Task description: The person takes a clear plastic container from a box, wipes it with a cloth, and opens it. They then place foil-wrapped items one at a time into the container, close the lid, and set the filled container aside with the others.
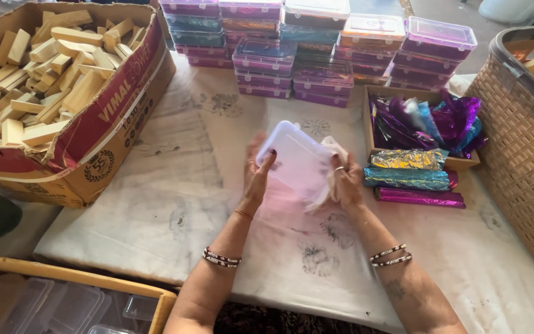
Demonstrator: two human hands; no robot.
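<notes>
A clear plastic box (293, 156) with a rounded rectangular shape is held tilted above the table's white cloth (174, 204). My left hand (256, 176) grips its left edge, thumb on the front face. My right hand (344, 180) holds a white cloth rag (327, 179) pressed against the box's right side. Both wrists wear dark beaded bangles.
A cardboard box (103, 133) full of wooden blocks sits at the left. Stacks of purple-lidded plastic boxes (316, 43) line the back. A small tray (424, 120) of shiny foil wrappers and three foil-wrapped bars (412, 179) lie at right. A woven basket (523, 142) stands at far right. Clear containers (50, 306) are at the lower left.
</notes>
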